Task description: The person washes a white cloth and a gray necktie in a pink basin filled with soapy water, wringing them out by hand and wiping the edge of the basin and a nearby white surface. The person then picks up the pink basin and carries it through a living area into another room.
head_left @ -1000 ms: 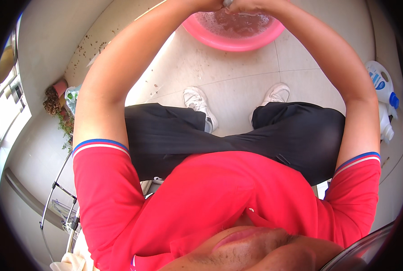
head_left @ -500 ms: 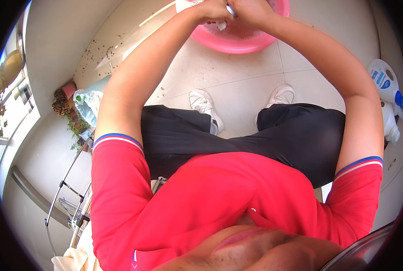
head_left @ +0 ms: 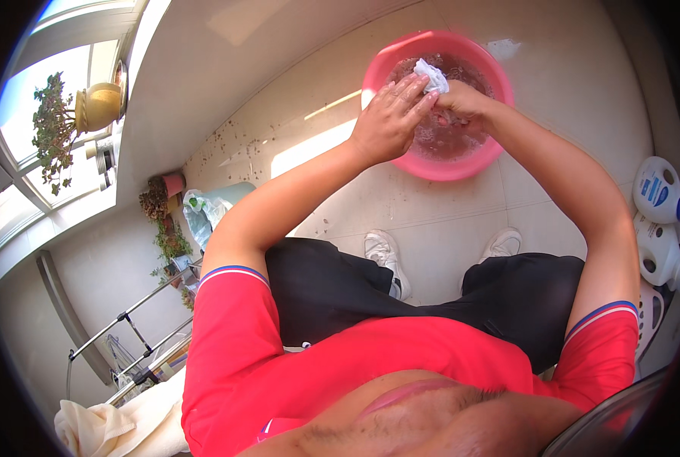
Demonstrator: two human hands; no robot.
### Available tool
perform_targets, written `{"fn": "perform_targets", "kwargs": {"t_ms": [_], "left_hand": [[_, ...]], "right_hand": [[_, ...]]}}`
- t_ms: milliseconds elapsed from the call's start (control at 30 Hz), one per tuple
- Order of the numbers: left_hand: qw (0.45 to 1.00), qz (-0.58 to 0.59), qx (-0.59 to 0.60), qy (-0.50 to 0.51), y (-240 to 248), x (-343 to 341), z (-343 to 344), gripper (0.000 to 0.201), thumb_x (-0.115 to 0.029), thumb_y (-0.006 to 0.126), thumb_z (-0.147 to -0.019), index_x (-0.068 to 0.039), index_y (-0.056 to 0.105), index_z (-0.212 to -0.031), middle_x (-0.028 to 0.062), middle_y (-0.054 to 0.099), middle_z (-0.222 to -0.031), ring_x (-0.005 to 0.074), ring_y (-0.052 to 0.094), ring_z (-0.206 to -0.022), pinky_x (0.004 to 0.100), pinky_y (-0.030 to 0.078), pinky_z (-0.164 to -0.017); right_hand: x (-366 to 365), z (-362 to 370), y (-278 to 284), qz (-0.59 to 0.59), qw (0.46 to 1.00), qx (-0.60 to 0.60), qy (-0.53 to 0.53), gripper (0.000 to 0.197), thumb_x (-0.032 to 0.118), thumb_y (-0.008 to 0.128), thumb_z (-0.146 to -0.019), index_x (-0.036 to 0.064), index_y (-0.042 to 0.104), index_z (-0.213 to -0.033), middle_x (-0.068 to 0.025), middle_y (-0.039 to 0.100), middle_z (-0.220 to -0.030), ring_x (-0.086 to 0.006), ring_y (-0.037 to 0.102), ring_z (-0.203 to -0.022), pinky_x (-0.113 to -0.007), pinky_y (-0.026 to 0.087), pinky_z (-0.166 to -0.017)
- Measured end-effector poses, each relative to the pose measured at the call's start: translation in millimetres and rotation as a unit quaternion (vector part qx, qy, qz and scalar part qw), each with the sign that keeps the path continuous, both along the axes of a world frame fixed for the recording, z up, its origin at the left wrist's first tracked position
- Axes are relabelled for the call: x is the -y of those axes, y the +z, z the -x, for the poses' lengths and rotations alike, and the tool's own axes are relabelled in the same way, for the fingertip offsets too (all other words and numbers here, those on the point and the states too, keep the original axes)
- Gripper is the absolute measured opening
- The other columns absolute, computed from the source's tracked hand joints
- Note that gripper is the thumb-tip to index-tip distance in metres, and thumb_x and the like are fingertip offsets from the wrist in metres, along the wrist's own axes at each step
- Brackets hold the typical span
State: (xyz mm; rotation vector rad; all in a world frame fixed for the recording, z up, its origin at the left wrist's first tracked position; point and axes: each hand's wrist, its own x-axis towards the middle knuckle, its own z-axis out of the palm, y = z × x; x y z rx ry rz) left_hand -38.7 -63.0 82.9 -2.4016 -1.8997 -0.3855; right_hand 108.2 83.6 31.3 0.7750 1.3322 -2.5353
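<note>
A round pink basin [head_left: 420,164] of soapy water stands on the tiled floor in front of my feet. Both my hands are over it, pressed together around a small white cloth [head_left: 432,75]. My left hand [head_left: 386,118] lies flat against the cloth, fingers pointing up and right. My right hand [head_left: 462,100] is closed around the cloth from the other side. Only a tuft of the cloth sticks out above my fingers; the remainder is hidden between my hands.
White detergent bottles [head_left: 657,221] stand at the right edge. At the left are a potted plant [head_left: 162,199], a plastic bag [head_left: 201,213] and a metal drying rack [head_left: 127,343] with a cream towel [head_left: 104,426]. A yellow pot [head_left: 100,105] sits on the window ledge.
The view has tilted so the basin and both hands sit lower and fully in the picture. The hands stay pressed together on the cloth over the water.
</note>
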Motion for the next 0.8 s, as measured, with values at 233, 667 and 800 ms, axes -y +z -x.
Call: {"fn": "perform_targets", "kwargs": {"t_ms": [233, 667, 800], "left_hand": [[0.988, -0.089, 0.024, -0.126, -1.9, 4.6, 18.6, 0.044, -0.018, 0.064, -0.078, -0.015, 0.057, -0.121, 0.0092, 0.056, -0.127, 0.0264, 0.057, -0.117, 0.0452, 0.037, -0.104], [0.977, 0.065, -0.019, -0.203, 18.6, -17.7, 24.8, 0.019, -0.02, 0.066, -0.069, -0.014, 0.062, -0.086, 0.0038, 0.061, -0.075, 0.0225, 0.062, -0.057, 0.0342, 0.048, -0.046], [0.965, 0.202, -0.104, -0.128, 0.0, -20.9, 12.7, 0.026, -0.014, 0.068, -0.063, -0.012, 0.065, -0.089, 0.0078, 0.063, -0.073, 0.0253, 0.061, -0.056, 0.0381, 0.048, -0.046]], "right_hand": [[37.6, -0.8, 30.0, 0.257, 0.95, 0.022, 0.178, 0.014, 0.015, 0.059, -0.082, 0.0093, 0.055, -0.094, -0.0028, 0.061, -0.072, -0.0149, 0.064, -0.062, -0.018, 0.038, -0.039], [49.6, 5.4, 29.3, 0.183, 0.945, 0.042, 0.268, 0.024, 0.019, 0.064, -0.086, 0.0156, 0.046, -0.072, 0.0033, 0.038, -0.054, -0.0051, 0.03, -0.041, -0.021, 0.02, -0.036], [48.6, 10.9, 17.6, -0.206, 0.961, 0.052, 0.175, 0.014, 0.017, 0.065, -0.076, 0.0087, 0.056, -0.071, -0.0016, 0.048, -0.056, -0.0124, 0.042, -0.046, -0.028, 0.034, -0.041]]}}
